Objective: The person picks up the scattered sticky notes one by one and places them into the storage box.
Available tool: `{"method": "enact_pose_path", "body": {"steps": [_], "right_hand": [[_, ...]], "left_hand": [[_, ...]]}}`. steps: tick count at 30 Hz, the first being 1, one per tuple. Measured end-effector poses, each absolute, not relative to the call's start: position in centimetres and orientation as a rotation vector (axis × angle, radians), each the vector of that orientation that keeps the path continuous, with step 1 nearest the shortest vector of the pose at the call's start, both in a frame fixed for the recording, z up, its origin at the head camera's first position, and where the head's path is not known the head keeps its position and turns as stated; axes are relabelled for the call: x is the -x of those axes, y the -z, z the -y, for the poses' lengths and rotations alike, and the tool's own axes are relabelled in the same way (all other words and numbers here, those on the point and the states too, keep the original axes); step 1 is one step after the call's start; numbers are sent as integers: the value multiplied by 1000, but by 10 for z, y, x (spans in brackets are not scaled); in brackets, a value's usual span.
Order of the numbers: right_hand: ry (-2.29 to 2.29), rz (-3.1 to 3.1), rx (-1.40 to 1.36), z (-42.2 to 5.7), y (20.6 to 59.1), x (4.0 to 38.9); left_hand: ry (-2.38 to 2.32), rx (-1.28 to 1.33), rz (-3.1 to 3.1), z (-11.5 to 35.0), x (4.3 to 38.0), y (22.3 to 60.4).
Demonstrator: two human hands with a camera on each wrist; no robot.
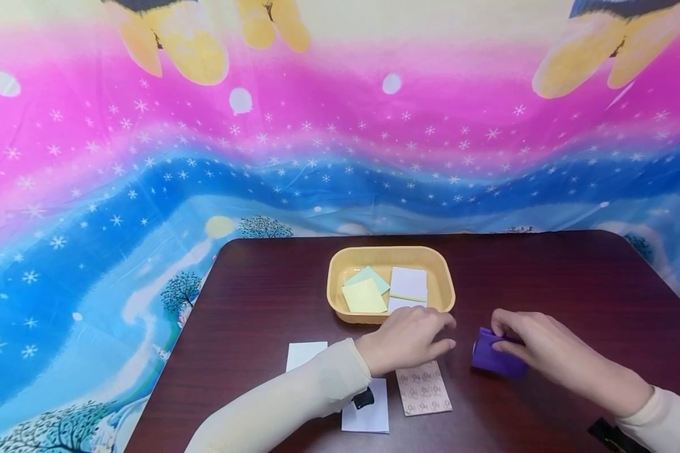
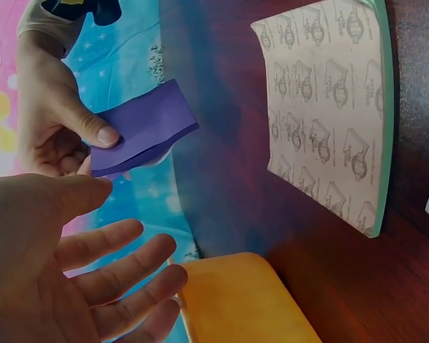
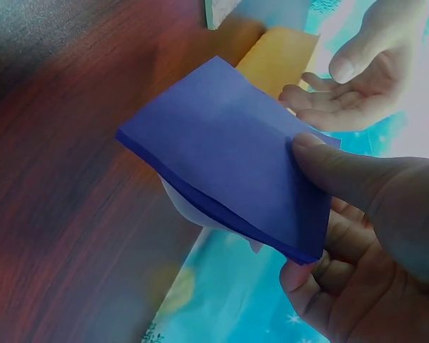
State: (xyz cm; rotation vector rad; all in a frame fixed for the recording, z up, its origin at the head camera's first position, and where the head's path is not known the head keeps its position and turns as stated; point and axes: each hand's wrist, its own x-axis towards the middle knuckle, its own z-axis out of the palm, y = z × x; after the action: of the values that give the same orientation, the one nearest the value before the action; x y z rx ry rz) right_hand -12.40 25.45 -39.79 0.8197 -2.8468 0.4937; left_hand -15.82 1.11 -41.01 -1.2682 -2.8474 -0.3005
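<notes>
My right hand (image 1: 555, 352) pinches a purple sticky-note pad (image 1: 490, 355) between thumb and fingers, just over the table on the right. Seen from the right wrist, the purple pad (image 3: 214, 143) has slightly parted sheets, and a pale layer shows beneath it. My left hand (image 1: 405, 340) hovers in front of the yellow tray (image 1: 358, 318), palm toward the right hand. Its fingers (image 2: 121, 275) are loosely spread and hold nothing. Under that hand lies a pad with a printed pinkish backing (image 1: 425, 393); its green edge shows in the left wrist view.
Inside the tray are a yellow pad (image 1: 365, 296), a light green pad (image 1: 376, 277) and white pads (image 1: 409, 281). Two white pads lie at the front left, one (image 1: 306, 354) partly behind my left sleeve, the other (image 1: 368, 420) nearer. A patterned cloth (image 1: 317, 126) hangs behind the table.
</notes>
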Motion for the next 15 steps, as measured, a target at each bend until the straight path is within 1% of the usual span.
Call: {"method": "enact_pose_path", "body": {"steps": [6, 15], "right_hand": [[-494, 2869, -812, -254, 396, 126], [-482, 2758, -870, -253, 395, 129]], "left_hand": [[325, 1262, 2841, -12, 161, 407], [370, 1260, 2828, -12, 164, 403]]}}
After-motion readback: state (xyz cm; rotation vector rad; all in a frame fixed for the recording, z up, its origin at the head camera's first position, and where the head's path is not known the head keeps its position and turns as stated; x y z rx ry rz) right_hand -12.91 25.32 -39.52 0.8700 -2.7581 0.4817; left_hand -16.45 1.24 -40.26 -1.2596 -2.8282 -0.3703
